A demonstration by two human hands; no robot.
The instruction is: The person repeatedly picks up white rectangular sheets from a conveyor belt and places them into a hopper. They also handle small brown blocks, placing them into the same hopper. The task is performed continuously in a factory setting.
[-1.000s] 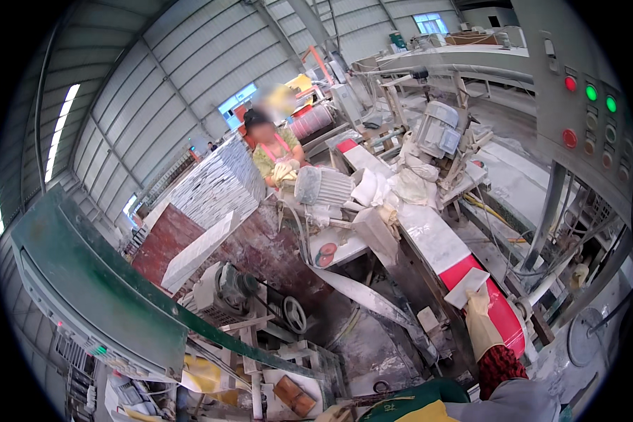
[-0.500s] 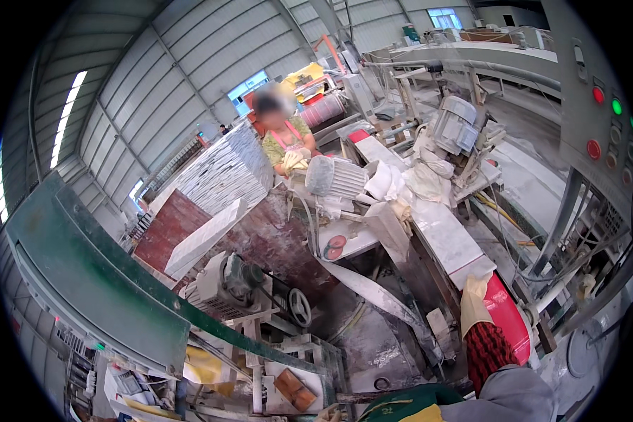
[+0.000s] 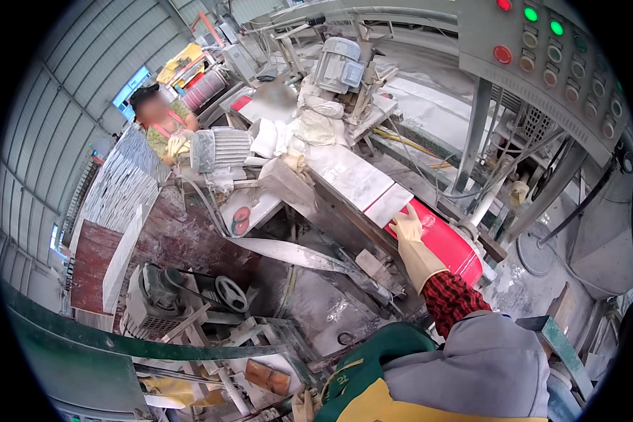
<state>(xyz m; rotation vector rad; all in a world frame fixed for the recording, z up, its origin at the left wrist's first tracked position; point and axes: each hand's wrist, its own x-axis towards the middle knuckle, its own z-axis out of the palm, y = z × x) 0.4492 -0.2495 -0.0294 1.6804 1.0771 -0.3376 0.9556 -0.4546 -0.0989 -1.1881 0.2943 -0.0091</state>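
Note:
My right hand [image 3: 413, 247], in a cream rubber glove below a red-and-black checked sleeve, lies at the near end of a white stone slab piece [image 3: 389, 204]. Its fingers look spread, with the fingertips at the slab's edge and over the red conveyor belt [image 3: 443, 243] beneath. A longer white slab [image 3: 344, 172] lies in line behind that piece. Part of my left hand [image 3: 304, 406], also gloved, shows at the bottom edge beside my green and yellow apron; its fingers are largely hidden.
A control panel [image 3: 541, 70] with lit buttons stands at the upper right. Across the line, a person [image 3: 165, 126] in gloves stands near a motor [image 3: 220, 149] and stacked slabs [image 3: 123, 176]. A belt-driven machine with a handwheel [image 3: 231, 293] sits at left, beside a green beam [image 3: 176, 352].
The view has swung right, bringing more of the control panel in and shifting the scene leftward. My right hand remains at the slab's near end, its fingers now plainer to see.

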